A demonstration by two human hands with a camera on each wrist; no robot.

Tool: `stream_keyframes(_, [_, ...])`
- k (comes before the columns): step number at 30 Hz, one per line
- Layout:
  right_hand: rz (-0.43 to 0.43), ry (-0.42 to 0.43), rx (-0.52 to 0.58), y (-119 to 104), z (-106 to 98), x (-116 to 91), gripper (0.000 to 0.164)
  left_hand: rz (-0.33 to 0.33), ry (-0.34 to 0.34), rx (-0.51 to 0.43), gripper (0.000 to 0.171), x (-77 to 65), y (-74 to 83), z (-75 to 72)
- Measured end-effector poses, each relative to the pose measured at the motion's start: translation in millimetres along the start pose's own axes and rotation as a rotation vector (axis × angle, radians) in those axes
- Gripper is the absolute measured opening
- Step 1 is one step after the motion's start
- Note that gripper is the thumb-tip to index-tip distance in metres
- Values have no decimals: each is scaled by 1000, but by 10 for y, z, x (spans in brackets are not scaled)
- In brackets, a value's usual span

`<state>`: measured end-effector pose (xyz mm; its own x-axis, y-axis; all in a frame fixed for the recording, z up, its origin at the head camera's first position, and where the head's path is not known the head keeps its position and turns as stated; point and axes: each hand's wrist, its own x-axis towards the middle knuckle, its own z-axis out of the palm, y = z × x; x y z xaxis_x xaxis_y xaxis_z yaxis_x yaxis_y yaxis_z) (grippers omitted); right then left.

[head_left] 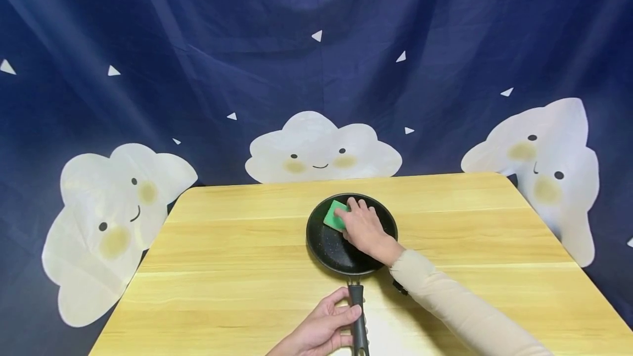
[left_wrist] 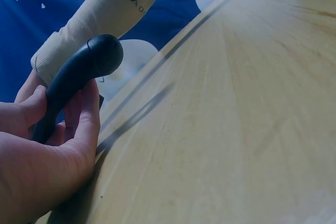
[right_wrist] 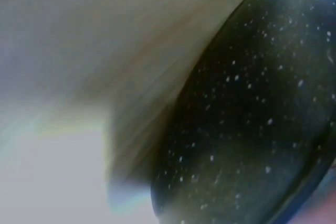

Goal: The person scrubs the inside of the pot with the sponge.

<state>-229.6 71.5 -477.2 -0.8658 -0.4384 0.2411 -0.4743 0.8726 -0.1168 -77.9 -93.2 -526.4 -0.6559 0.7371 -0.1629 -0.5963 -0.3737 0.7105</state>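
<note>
A black frying pan (head_left: 341,254) with a white-speckled surface is over the wooden table, its handle (head_left: 358,312) pointing toward me. My left hand (head_left: 326,323) grips that handle, thumb on top and fingers around the side; the left wrist view shows the rounded handle end (left_wrist: 105,55) rising past the fingers. Inside the pan, my right hand (head_left: 365,227) holds a green sponge (head_left: 334,214) against the inner left part. The right wrist view shows the speckled pan (right_wrist: 252,103) close up, with the sponge out of sight.
The light wooden table (head_left: 222,268) extends to both sides of the pan. Behind its far edge hangs a dark blue curtain (head_left: 277,70) with white clouds and small triangles. My right sleeve (head_left: 460,301) crosses the table's right side.
</note>
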Motion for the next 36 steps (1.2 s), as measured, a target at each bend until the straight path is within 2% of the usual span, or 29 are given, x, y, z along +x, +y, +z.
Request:
stream_keyframes(20, [-4, -41, -120, 156, -65, -103, 36, -9, 38, -12, 20, -2, 10, 10])
stream_keyframes(30, [-5, -44, -115, 207, -93, -171, 39, -6, 37, -10, 21, -9, 16, 22])
stream_keyframes(36, [-20, -54, -102, 236, -125, -187, 34, -7, 41, -20, 21, -8, 15, 20])
